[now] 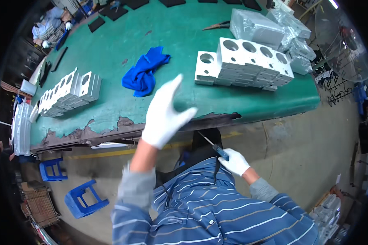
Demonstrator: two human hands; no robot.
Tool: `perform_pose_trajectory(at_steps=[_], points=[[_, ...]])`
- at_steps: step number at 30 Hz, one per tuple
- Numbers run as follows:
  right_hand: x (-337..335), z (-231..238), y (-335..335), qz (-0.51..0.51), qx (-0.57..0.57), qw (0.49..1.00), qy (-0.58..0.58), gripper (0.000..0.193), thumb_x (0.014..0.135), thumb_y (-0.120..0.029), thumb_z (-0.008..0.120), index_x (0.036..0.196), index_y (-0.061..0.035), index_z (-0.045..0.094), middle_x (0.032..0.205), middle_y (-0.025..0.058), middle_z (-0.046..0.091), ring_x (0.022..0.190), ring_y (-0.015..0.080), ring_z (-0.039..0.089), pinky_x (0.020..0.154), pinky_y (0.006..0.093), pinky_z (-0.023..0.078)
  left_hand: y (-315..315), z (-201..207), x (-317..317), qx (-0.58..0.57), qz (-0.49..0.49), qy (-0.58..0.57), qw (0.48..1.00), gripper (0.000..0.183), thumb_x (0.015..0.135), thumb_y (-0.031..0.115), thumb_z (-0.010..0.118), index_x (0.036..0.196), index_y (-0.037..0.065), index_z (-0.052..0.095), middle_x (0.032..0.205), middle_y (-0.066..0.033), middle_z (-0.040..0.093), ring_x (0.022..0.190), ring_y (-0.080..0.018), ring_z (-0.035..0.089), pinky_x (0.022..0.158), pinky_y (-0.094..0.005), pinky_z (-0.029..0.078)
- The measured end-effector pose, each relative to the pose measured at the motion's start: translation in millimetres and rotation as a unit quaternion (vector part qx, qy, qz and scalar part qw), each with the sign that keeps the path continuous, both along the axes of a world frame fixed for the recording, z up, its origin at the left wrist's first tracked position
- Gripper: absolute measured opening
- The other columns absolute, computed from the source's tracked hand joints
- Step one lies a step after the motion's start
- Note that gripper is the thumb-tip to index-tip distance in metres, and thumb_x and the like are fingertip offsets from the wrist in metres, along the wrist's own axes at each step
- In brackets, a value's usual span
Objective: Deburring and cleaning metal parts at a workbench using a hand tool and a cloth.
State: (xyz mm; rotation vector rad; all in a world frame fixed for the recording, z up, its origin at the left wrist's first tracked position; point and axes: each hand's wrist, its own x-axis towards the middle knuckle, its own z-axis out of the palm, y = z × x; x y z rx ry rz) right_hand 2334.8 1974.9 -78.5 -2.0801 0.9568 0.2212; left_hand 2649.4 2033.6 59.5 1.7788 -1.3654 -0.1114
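Note:
My left hand (164, 114), in a white glove, is raised over the front edge of the green-topped table, its thumb spread from the fingers and nothing in it. Low beside my body, my gloved right hand (235, 162) grips a screwdriver (220, 152) by its dark blue handle, the thin shaft pointing up and left. A crumpled blue cloth (141, 75) lies just beyond my left hand. Silvery metal blocks with round bores (249, 63) stand in a row at the right of the table. A similar row of metal blocks (65, 94) stands at the left.
Plastic-wrapped parts (257, 28) and pliers (216, 26) lie at the far right. Dark flat pads (116, 12) line the far side. Another person (53, 26) is at the far left. Two blue stools (84, 200) stand on the floor. The table's front covering (90, 132) is torn.

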Motion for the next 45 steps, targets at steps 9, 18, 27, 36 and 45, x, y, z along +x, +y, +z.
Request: perform_pose_trajectory(at_steps=[9, 18, 27, 36, 45], points=[[-35.7, -1.8, 27.1, -0.069, 0.001, 0.996, -0.063, 0.04, 0.092, -0.035, 0.068, 0.121, -0.0069, 0.071, 0.117, 0.0145, 0.073, 0.1, 0.0372, 0.07, 0.088, 0.0411, 0.056, -150.7, -16.3, 48.4, 0.121, -0.191, -0.197, 0.954, 0.087, 0.06, 0.04, 0.088, 0.132, -0.001, 0.062, 0.137, -0.0211, 0.059, 0.127, -0.0419, 0.054, 0.109, -0.0449, 0.046], [-14.0, 13.2, 55.4, -0.018, -0.01, 0.991, -0.135, 0.042, 0.096, -0.038, 0.064, 0.126, -0.0094, 0.07, 0.115, 0.0133, 0.074, 0.098, 0.037, 0.071, 0.087, 0.0419, 0.055, 70.1, 0.2, 18.5, -0.143, 0.087, 0.282, 0.945, 0.064, 0.082, 0.016, 0.082, 0.139, 0.002, 0.056, 0.157, -0.0198, 0.042, 0.133, -0.0281, 0.053, 0.109, -0.0399, 0.044], [157.4, 79.9, 143.0, 0.441, 0.046, 0.894, -0.065, 0.051, 0.097, -0.054, 0.056, 0.107, -0.0059, 0.069, 0.104, 0.017, 0.075, 0.091, 0.042, 0.071, 0.084, 0.0478, 0.054, 373.4, -174.3, -57.3, -0.289, 0.475, 0.399, 0.729, 0.04, 0.101, 0.043, 0.063, 0.124, 0.011, 0.058, 0.109, -0.0096, 0.064, 0.102, -0.0184, 0.058, 0.09, -0.0336, 0.047], [219.6, 47.4, 287.5, 0.726, -0.028, 0.686, -0.05, 0.047, 0.094, -0.051, 0.059, 0.101, -0.0051, 0.066, 0.099, 0.018, 0.075, 0.083, 0.0389, 0.071, 0.078, 0.046, 0.056, 449.7, -226.3, -164.9, -0.536, 0.456, 0.593, 0.391, 0.048, 0.104, 0.06, 0.045, 0.075, 0.022, 0.051, 0.076, -0.0005, 0.058, 0.075, -0.0197, 0.054, 0.082, -0.0407, 0.047], [210.0, 28.0, 296.4, 0.749, -0.065, 0.657, -0.049, 0.047, 0.098, -0.05, 0.06, 0.105, -0.0043, 0.064, 0.092, 0.0172, 0.074, 0.081, 0.0384, 0.073, 0.075, 0.0432, 0.056, 470.6, -255.1, -178.3, -0.586, 0.35, 0.672, 0.287, 0.076, 0.099, 0.071, 0.05, 0.121, 0.0, 0.065, 0.108, -0.0227, 0.071, 0.095, -0.0408, 0.067, 0.09, -0.0589, 0.052]])
